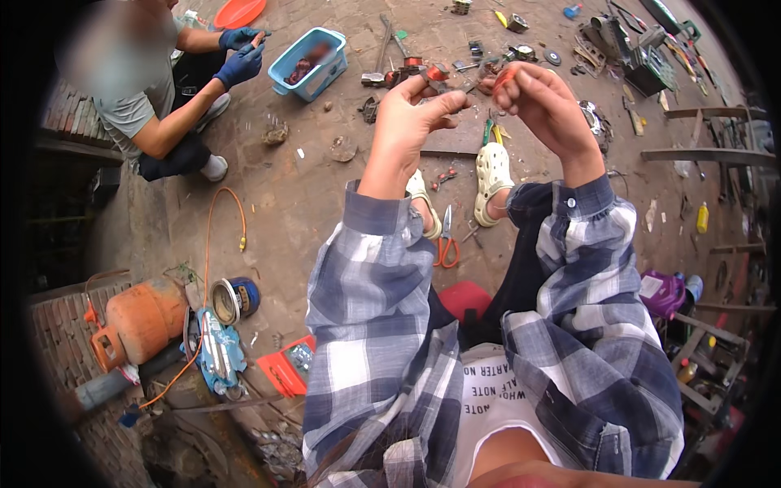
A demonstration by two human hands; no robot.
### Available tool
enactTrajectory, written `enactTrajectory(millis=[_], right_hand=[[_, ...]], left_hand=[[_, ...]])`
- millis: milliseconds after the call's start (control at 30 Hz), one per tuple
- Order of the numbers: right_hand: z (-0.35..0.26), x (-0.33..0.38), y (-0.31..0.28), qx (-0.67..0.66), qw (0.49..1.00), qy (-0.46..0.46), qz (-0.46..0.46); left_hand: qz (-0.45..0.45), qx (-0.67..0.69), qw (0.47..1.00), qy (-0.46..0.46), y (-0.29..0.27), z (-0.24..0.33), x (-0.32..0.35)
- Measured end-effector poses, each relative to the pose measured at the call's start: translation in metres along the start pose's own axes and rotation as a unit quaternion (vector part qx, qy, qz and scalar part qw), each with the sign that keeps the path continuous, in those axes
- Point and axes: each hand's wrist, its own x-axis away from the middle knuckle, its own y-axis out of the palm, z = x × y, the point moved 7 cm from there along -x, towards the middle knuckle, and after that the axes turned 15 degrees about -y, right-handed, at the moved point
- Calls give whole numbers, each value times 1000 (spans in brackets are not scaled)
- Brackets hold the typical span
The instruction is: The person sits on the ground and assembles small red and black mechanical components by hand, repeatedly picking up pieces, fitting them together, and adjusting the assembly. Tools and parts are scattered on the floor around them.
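Both hands are raised in front of me over the floor. My left hand [416, 118] is closed, its thumb and fingers pressed toward each other. A dark red and black piece [437, 73] shows at its index finger; whether it is gripped cannot be made out. My right hand [551, 110] is closed too, fingers curled around a small orange-red piece [506, 79], possibly a bundle of wire. Below the hands lie green-handled pliers [487, 133] and a dark flat plate [451, 143]. Orange-handled scissors [446, 244] rest between my feet.
A co-worker in blue gloves [240, 67] squats at the left by a blue basin [309, 69]. Hammers [376, 77] and metal parts lie ahead. A metal rack [708, 154] stands right; an orange gas cylinder [146, 317] and orange hose [208, 236] are left.
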Motion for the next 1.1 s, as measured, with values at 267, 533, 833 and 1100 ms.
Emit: enactTrajectory(millis=[267, 533, 833, 1100], right_hand=[[-17, -21, 12, 243, 948, -116, 170], [-6, -5, 8, 778, 628, -24, -9], [10, -9, 31, 281, 956, 74, 35], [-3, -4, -6, 398, 894, 14, 206]], left_hand=[[104, -318, 937, 102, 4, 7, 2], [215, -379, 874, 214, 6, 19, 14], [240, -382, 865, 219, 0, 20, 15], [161, -378, 884, 222, 23, 21, 16]])
